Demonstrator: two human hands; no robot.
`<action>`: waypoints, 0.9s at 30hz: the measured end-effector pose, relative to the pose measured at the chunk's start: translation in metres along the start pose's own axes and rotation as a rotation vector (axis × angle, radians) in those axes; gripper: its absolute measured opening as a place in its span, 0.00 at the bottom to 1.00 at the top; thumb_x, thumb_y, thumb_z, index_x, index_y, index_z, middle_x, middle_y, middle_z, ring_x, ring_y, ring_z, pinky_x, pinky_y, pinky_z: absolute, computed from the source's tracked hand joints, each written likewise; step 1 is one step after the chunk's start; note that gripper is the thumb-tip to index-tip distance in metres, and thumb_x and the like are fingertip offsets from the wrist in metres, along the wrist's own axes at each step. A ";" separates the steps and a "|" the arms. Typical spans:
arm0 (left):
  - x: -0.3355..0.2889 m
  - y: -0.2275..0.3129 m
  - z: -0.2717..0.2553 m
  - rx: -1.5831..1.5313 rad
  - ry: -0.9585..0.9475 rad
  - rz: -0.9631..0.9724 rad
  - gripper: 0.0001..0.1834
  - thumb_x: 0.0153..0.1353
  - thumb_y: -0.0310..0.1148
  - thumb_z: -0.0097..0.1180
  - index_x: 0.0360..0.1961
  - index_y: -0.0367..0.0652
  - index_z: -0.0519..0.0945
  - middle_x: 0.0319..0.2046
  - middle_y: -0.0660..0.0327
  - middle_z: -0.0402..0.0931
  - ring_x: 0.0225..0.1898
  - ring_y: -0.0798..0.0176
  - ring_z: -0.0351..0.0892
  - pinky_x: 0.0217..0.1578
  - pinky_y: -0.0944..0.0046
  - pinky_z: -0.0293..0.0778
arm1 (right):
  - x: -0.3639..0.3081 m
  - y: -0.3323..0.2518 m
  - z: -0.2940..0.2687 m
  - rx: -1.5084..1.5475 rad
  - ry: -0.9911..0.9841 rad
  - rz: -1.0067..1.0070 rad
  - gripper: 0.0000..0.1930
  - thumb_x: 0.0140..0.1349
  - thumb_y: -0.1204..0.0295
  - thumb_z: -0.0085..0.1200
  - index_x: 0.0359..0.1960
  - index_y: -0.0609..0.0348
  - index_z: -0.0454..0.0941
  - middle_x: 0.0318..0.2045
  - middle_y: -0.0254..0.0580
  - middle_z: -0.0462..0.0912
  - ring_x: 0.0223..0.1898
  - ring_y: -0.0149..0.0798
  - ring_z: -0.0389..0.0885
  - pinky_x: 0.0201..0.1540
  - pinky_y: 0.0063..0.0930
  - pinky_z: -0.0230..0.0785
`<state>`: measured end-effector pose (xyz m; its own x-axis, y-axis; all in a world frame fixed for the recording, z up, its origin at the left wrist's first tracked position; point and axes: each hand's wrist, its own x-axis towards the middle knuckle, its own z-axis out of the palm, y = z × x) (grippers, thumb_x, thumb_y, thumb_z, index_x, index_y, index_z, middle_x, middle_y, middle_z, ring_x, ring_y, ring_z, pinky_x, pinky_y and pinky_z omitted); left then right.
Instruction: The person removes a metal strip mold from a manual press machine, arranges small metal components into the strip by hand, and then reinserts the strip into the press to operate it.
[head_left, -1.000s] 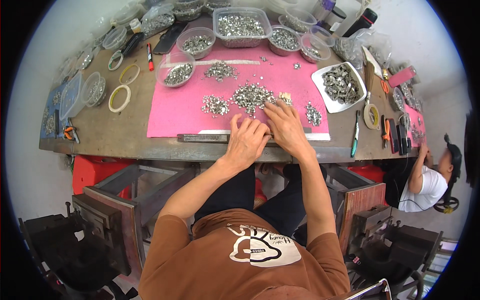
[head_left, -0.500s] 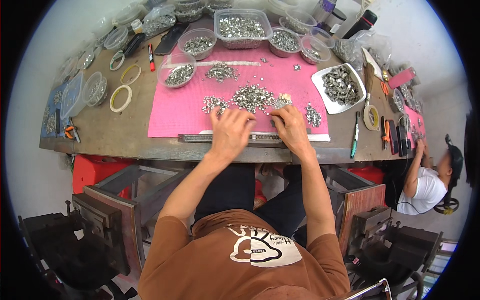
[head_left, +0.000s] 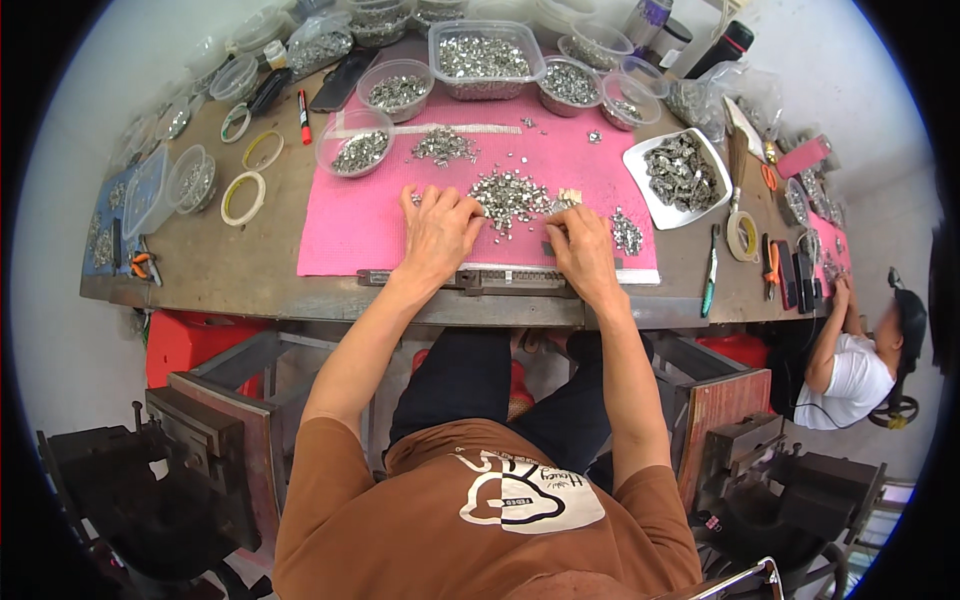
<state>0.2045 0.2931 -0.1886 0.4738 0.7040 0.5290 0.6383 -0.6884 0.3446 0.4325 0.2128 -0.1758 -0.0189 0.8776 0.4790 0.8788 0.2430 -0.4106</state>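
My left hand [head_left: 437, 238] is over the left side of the main heap of small shiny metal pieces [head_left: 510, 195]. Its thumb and forefinger close together at the heap's edge, with the other fingers fanned out; anything between the tips is too small to make out. It mostly covers a smaller pile on its left. My right hand [head_left: 584, 252] rests right of the heap, thumb and forefinger pinched; what they hold is hidden. Between my wrists, a narrow dark metal rail [head_left: 500, 281] lies along the front edge of the pink mat [head_left: 345, 235].
Behind the heap stand a round tub [head_left: 355, 146] and a large square tub [head_left: 485, 88] of metal pieces. A white dish [head_left: 676, 180] sits right. Tape rolls [head_left: 242, 198], a toothbrush [head_left: 711, 270] and pliers [head_left: 770, 266] lie around. Another person [head_left: 850, 370] works far right.
My left hand has moved left and slightly up, from above the rail to the edge of the heap, uncovering more of the rail. My right hand has hardly moved.
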 end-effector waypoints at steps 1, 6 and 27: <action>-0.001 0.000 0.000 -0.001 -0.002 0.001 0.06 0.57 0.35 0.68 0.34 0.49 0.85 0.33 0.63 0.76 0.44 0.56 0.74 0.61 0.37 0.55 | 0.001 0.000 -0.002 -0.001 0.006 0.028 0.04 0.60 0.75 0.63 0.35 0.59 0.81 0.33 0.42 0.79 0.40 0.47 0.78 0.46 0.42 0.63; -0.001 0.001 0.002 -0.022 -0.005 -0.024 0.06 0.57 0.34 0.68 0.33 0.48 0.85 0.34 0.63 0.76 0.44 0.56 0.74 0.61 0.36 0.55 | 0.007 0.001 0.010 -0.028 -0.005 0.027 0.05 0.59 0.74 0.63 0.35 0.59 0.81 0.33 0.43 0.79 0.38 0.47 0.78 0.46 0.41 0.63; -0.006 0.031 -0.009 -0.113 0.002 0.093 0.05 0.59 0.35 0.66 0.35 0.48 0.85 0.34 0.64 0.78 0.45 0.58 0.75 0.63 0.36 0.54 | 0.000 -0.003 -0.030 0.098 -0.049 -0.032 0.04 0.59 0.75 0.62 0.34 0.60 0.81 0.32 0.42 0.81 0.36 0.46 0.79 0.44 0.39 0.66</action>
<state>0.2158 0.2664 -0.1736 0.5262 0.6362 0.5642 0.5193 -0.7658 0.3793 0.4442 0.1992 -0.1511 -0.0722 0.8873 0.4555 0.8267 0.3087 -0.4705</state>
